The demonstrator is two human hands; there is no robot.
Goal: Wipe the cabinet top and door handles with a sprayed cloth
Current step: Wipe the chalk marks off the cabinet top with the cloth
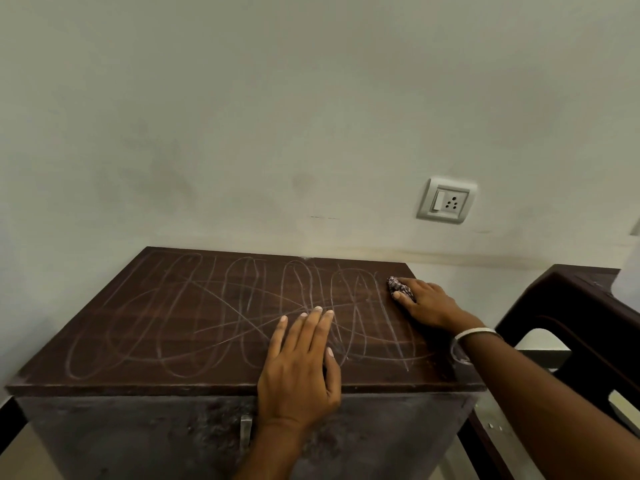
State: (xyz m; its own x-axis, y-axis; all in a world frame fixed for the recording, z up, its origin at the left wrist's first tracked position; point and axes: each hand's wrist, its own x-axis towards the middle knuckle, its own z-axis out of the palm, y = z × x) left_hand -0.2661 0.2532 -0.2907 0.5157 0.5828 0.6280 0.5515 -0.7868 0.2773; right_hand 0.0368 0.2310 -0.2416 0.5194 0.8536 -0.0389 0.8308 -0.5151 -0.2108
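Note:
The dark brown cabinet top [166, 327] is covered with looping white chalk-like scribbles. My left hand [299, 362] lies flat on it near the front edge, fingers straight and spread. My right hand [427, 303] is at the far right corner and presses a small crumpled patterned cloth [398, 285] onto the wood, fingers bent over it. A silver bangle sits on that wrist. On the dusty cabinet front below, a metal door handle [246, 433] shows just left of my left forearm.
A pale wall rises right behind the cabinet, with a white switch-and-socket plate [446, 200] above its right end. A dark plastic chair or stool [571, 306] stands close to the cabinet's right side.

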